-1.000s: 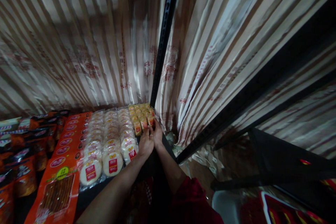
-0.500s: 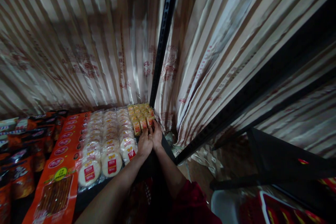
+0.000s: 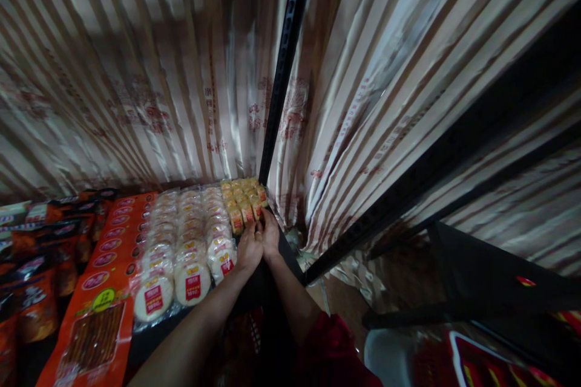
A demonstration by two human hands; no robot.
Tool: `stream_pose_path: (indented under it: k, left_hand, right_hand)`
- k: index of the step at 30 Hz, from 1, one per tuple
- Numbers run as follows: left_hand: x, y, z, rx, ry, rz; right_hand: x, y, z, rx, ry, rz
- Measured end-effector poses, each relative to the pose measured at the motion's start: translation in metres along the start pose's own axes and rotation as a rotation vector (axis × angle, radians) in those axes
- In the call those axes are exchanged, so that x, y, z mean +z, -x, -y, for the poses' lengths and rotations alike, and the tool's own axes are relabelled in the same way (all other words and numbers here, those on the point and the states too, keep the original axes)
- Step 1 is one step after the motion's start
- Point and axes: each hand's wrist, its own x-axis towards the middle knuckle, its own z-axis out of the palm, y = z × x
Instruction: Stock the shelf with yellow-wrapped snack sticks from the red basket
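Our left hand point(image 3: 250, 249) and right hand point(image 3: 271, 236) meet at the small yellow packets point(image 3: 240, 198) on the dark shelf point(image 3: 287, 254); whether either grip is closed, we cannot tell. The packets look light (perhaps crumbly), best held by their sides.

I wear a deep red sleeve point(image 3: 329, 344) on my right arm, short enough to bare the forearm point(image 3: 293, 293). Its cloth looks soft and loosely creased, falling almost to black in the shadows, and its edge is uneven around my arm. My left forearm point(image 3: 195, 320) is bare as far as I see it, widening from a narrow wrist. My left hand point(image 3: 249, 249) and right hand point(image 3: 271, 236) are bare too, with slim fingers; a small glint on a left one may be a ring, too blurred to tell.
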Motion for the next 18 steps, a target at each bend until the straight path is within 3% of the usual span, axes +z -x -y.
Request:
stream_pose_path:
  k: [18]
  left_hand:
    - [0.005, 0.004, -0.004, 0.044, -0.041, -0.011]
  right_hand:
    - [-0.001, -0.001, -0.012, -0.083, 0.009, -0.037]
